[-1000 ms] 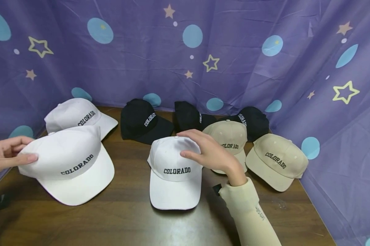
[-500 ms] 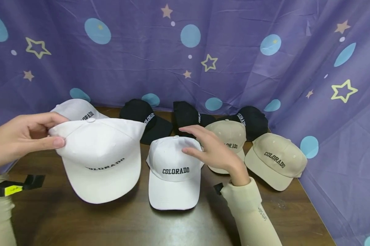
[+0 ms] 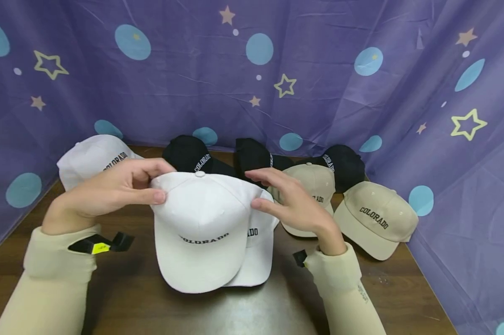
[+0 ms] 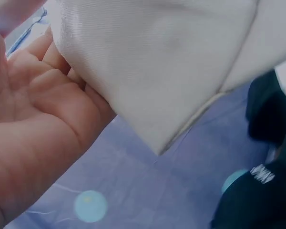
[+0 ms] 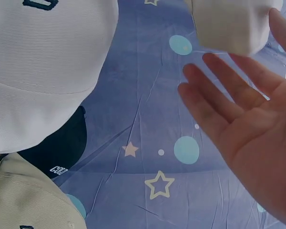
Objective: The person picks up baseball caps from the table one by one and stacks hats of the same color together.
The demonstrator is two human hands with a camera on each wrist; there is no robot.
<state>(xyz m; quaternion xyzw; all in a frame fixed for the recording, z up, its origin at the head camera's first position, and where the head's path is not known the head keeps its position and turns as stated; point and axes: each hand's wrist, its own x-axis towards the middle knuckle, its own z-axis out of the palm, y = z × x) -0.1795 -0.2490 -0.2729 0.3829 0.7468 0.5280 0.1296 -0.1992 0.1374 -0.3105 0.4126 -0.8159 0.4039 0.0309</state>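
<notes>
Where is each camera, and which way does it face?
Head: on the head, facing forward and down at the white fabric cap in the left hand, over a brown wooden table; the right hand and cream sleeves show.
Left wrist: worn there, looking at the same cap; the left palm shows.
Right wrist: worn there, facing the purple star-patterned fabric curtain; the right palm shows.
Head and left wrist share that cap and hand.

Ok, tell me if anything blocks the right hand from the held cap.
Nothing visible: the right hand is close beside the held cap. The white cap behind that one isn't between them.
</notes>
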